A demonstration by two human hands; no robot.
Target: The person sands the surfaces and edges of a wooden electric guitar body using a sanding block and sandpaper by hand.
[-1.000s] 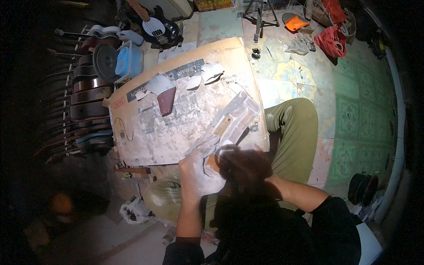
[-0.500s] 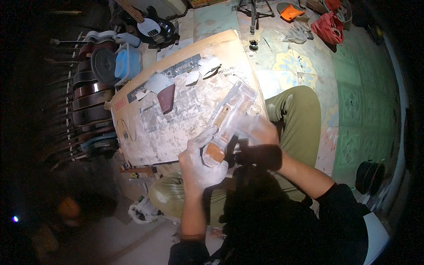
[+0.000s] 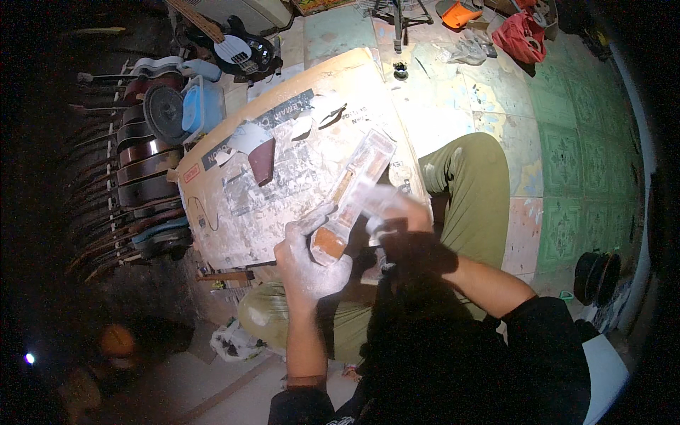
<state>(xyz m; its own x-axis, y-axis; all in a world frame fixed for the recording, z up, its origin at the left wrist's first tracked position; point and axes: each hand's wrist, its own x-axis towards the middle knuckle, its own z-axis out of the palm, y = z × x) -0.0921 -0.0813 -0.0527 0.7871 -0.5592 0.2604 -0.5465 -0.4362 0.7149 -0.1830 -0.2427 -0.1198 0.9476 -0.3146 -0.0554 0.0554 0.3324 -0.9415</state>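
Observation:
A long dust-coated piece [image 3: 363,159], with bare brown wood showing at its near end [image 3: 329,242], slants up over the cardboard sheet [image 3: 241,219]. My left hand [image 3: 312,273], white with dust, is closed round the near end of this piece. My right hand [image 3: 397,216] is at the right side of its middle, smeared by motion; what it holds, if anything, is unclear. Torn white paper pieces [image 3: 248,138] and a maroon scrap [image 3: 261,163] lie on the cardboard's upper part.
Guitars [image 3: 149,163] stand in a row at the left beside a blue plastic tub [image 3: 193,106]. A black guitar [image 3: 248,57] lies at the top. An orange object [image 3: 464,14], red bag [image 3: 518,39] and black stand [image 3: 398,25] are farther back. My bent leg [image 3: 467,191] borders the cardboard's right.
My right hand has come out of shadow to the middle of the dusty piece, blurred in motion. My left hand keeps its grip, slightly farther left in the picture.

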